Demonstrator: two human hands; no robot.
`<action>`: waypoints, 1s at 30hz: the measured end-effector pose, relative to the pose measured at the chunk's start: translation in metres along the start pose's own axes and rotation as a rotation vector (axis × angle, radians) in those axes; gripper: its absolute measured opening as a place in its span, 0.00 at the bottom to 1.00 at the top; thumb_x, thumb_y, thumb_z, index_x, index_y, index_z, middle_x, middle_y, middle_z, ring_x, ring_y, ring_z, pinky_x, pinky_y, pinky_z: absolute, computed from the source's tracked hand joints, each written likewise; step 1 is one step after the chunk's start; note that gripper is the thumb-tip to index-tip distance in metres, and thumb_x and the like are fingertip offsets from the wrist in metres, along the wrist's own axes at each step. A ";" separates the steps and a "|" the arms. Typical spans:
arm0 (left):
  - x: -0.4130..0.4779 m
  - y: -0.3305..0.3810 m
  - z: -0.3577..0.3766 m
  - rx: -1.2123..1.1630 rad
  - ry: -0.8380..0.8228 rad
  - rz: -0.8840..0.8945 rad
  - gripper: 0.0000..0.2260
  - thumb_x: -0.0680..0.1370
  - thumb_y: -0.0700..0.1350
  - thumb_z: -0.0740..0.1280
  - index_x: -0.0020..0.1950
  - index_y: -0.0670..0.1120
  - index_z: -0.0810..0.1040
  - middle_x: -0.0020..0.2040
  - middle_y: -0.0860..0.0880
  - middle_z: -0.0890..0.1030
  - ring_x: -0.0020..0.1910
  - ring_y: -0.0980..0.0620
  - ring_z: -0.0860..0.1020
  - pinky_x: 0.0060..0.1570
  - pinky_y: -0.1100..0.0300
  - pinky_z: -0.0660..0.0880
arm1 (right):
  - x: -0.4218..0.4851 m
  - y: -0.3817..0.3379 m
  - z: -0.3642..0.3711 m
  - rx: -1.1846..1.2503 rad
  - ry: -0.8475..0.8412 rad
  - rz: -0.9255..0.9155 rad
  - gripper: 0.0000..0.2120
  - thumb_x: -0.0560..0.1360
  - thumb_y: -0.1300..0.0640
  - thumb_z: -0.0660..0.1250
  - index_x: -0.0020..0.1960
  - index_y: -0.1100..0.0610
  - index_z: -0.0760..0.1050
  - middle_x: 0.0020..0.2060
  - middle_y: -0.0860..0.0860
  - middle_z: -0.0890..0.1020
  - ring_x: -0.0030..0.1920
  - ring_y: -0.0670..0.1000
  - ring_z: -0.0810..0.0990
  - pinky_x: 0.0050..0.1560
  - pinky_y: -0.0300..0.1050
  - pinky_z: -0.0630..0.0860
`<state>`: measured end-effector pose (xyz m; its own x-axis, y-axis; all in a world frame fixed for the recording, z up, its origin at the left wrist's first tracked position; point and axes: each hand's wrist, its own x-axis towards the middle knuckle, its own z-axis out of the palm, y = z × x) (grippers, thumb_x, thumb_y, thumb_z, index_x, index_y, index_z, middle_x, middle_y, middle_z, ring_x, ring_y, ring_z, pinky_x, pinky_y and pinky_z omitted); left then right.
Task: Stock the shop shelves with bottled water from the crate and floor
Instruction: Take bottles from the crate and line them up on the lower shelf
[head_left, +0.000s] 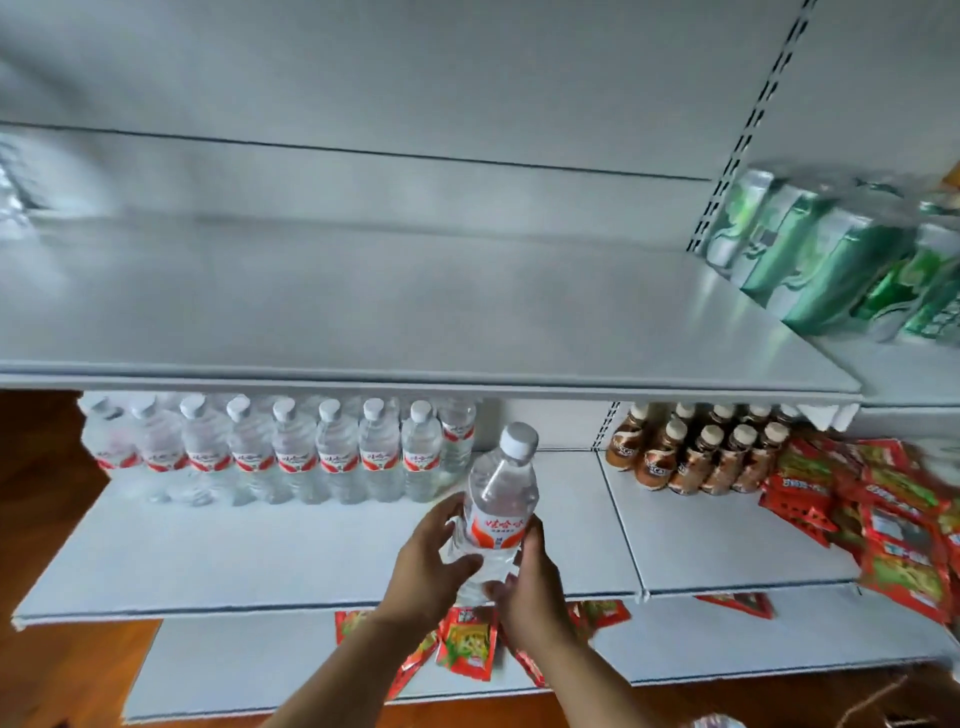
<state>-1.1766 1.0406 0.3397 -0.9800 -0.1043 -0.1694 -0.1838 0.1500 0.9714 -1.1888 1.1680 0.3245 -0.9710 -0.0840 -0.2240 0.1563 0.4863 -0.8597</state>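
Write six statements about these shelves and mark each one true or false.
1. The left hand and right hand both hold one bottle. True.
2. That bottle has no cap. False: a white cap is on it.
3. The water row stands on the top shelf. False: it stands at the back of the middle shelf.
4. Green cans sit at the upper right. True.
5. Brown bottles stand left of the water row. False: they stand to its right.
6. Red packets lie on the bottom shelf. True.
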 end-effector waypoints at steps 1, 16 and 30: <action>0.013 -0.014 0.005 -0.024 0.014 -0.003 0.28 0.71 0.31 0.70 0.60 0.60 0.69 0.60 0.58 0.76 0.63 0.54 0.73 0.66 0.50 0.69 | 0.015 0.011 0.003 -0.013 -0.012 -0.010 0.35 0.70 0.68 0.69 0.69 0.49 0.58 0.61 0.49 0.76 0.61 0.51 0.76 0.61 0.43 0.74; 0.165 -0.178 0.023 -0.133 0.073 0.212 0.24 0.71 0.32 0.70 0.63 0.51 0.74 0.53 0.50 0.82 0.56 0.51 0.79 0.51 0.59 0.73 | 0.193 0.145 0.079 0.045 0.070 -0.235 0.30 0.65 0.62 0.74 0.61 0.42 0.66 0.45 0.36 0.78 0.46 0.39 0.78 0.47 0.34 0.76; 0.184 -0.189 0.044 0.205 0.534 0.281 0.17 0.76 0.43 0.66 0.66 0.45 0.74 0.57 0.45 0.80 0.54 0.48 0.79 0.55 0.57 0.75 | 0.238 0.138 0.100 -0.029 0.123 -0.341 0.35 0.67 0.66 0.69 0.68 0.44 0.62 0.57 0.48 0.79 0.55 0.51 0.79 0.57 0.50 0.77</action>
<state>-1.3251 1.0365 0.1175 -0.8296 -0.5018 0.2448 0.0117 0.4226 0.9062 -1.3798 1.1281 0.1067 -0.9812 -0.1410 0.1319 -0.1838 0.4733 -0.8615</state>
